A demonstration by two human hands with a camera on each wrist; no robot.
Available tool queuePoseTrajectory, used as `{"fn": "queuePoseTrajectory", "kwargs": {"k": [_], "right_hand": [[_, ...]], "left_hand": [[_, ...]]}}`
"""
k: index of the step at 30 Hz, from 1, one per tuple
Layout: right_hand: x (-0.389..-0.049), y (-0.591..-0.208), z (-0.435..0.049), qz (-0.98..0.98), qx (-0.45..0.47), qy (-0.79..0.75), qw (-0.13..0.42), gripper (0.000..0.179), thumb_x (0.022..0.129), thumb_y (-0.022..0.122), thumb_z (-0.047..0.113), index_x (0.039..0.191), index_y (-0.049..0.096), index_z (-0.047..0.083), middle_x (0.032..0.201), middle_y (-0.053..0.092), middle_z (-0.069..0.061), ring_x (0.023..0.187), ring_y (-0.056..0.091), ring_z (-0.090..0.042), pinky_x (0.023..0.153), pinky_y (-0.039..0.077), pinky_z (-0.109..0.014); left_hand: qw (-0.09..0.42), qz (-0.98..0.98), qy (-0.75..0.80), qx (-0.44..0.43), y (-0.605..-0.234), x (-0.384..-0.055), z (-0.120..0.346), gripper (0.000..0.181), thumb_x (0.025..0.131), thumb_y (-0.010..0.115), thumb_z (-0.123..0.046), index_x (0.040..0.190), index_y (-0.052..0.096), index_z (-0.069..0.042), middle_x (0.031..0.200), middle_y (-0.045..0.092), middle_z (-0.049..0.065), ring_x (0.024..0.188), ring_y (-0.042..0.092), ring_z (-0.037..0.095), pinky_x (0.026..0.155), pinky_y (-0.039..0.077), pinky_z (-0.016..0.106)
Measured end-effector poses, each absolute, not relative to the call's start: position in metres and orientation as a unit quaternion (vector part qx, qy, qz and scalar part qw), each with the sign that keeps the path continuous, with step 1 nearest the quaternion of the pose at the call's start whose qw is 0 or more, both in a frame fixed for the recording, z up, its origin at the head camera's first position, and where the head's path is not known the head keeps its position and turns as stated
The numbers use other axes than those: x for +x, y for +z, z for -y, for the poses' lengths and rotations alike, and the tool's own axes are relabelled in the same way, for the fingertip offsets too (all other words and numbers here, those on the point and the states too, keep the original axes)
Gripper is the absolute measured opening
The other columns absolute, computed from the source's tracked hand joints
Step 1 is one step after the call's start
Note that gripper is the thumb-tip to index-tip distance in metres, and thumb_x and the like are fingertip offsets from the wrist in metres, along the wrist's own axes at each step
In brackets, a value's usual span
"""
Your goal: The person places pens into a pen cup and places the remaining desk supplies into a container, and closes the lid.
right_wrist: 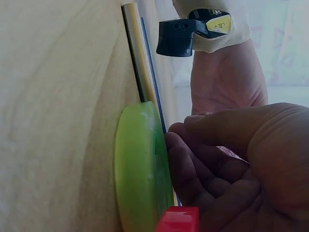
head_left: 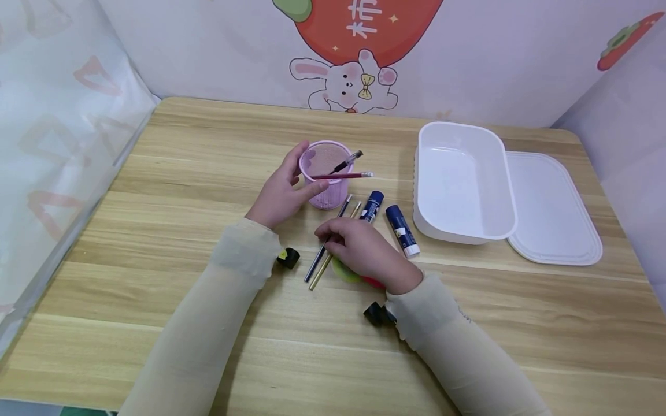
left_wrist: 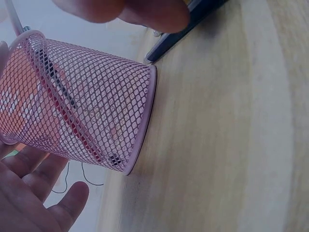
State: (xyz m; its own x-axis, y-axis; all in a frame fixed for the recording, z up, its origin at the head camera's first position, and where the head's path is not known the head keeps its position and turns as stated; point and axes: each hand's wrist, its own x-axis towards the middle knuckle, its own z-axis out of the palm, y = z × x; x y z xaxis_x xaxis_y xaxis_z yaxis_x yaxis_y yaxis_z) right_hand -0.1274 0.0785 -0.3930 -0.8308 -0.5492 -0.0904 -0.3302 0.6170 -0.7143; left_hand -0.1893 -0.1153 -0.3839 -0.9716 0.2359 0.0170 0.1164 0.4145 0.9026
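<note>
A pink mesh pen cup [head_left: 329, 196] stands on the table, tilted in the left wrist view by the camera angle, with a red pencil [head_left: 343, 175] and a black pen [head_left: 340, 167] inside. My left hand [head_left: 283, 193] holds it, thumb near the front rim and fingers around the far side. Just in front, a dark blue pencil [head_left: 314, 266] and a gold pencil [head_left: 321, 273] lie side by side. My right hand [head_left: 359, 245] is over them with bent fingers, fingertips right at the blue pencil; I cannot tell whether they pinch it. Beneath that hand lies a green rounded object [right_wrist: 135, 169] with a red piece [right_wrist: 178, 220].
Two blue glue sticks [head_left: 372, 206] [head_left: 402, 231] lie right of the pencils. Farther right stands a white plastic box [head_left: 458, 234], its white lid [head_left: 557, 208] lying beside it. A wall with cartoon prints [head_left: 234, 52] borders the table's back.
</note>
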Motion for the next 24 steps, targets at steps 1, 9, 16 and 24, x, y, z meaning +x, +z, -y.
{"fn": "queuePoseTrajectory", "kwargs": {"k": [1, 9, 16, 24], "right_hand": [[-0.128, -0.394, -0.078, -0.888, -0.248, -0.356, 0.153, 0.020, 0.097, 0.065, 0.007, 0.116, 0.073, 0.010, 0.108, 0.072, 0.000, 0.094, 0.063, -0.012, 0.088, 0.055, -0.031], [-0.128, -0.398, -0.075, -0.896, -0.246, -0.342, 0.142, 0.020, 0.095, 0.066, 0.004, 0.112, 0.075, 0.011, 0.106, 0.072, 0.001, 0.092, 0.062, -0.012, 0.086, 0.055, -0.030], [-0.126, -0.400, -0.071, -0.902, -0.251, -0.327, 0.130, 0.018, 0.094, 0.068, 0.004, 0.108, 0.075, 0.012, 0.103, 0.071, 0.001, 0.090, 0.062, -0.012, 0.084, 0.055, -0.030], [-0.123, -0.398, -0.064, -0.907, -0.323, -0.245, 0.115, 0.017, 0.094, 0.067, 0.005, 0.107, 0.078, 0.008, 0.105, 0.067, -0.003, 0.098, 0.062, -0.016, 0.092, 0.054, -0.031]], "left_hand": [[0.057, -0.839, 0.531, 0.105, -0.384, -0.189, 0.115, 0.092, 0.091, 0.073, -0.045, 0.162, 0.019, -0.025, 0.163, 0.028, -0.005, 0.146, 0.033, 0.017, 0.118, 0.033, 0.041], [0.058, -0.841, 0.527, 0.106, -0.383, -0.190, 0.116, 0.092, 0.091, 0.073, -0.045, 0.162, 0.018, -0.023, 0.164, 0.028, -0.004, 0.146, 0.032, 0.018, 0.118, 0.033, 0.041], [0.060, -0.842, 0.527, 0.104, -0.383, -0.191, 0.115, 0.093, 0.091, 0.074, -0.044, 0.162, 0.018, -0.024, 0.164, 0.028, -0.004, 0.146, 0.032, 0.019, 0.118, 0.033, 0.040], [0.063, -0.837, 0.533, 0.101, -0.384, -0.190, 0.114, 0.092, 0.090, 0.074, -0.044, 0.162, 0.019, -0.027, 0.164, 0.027, -0.007, 0.146, 0.033, 0.018, 0.118, 0.033, 0.040]]}}
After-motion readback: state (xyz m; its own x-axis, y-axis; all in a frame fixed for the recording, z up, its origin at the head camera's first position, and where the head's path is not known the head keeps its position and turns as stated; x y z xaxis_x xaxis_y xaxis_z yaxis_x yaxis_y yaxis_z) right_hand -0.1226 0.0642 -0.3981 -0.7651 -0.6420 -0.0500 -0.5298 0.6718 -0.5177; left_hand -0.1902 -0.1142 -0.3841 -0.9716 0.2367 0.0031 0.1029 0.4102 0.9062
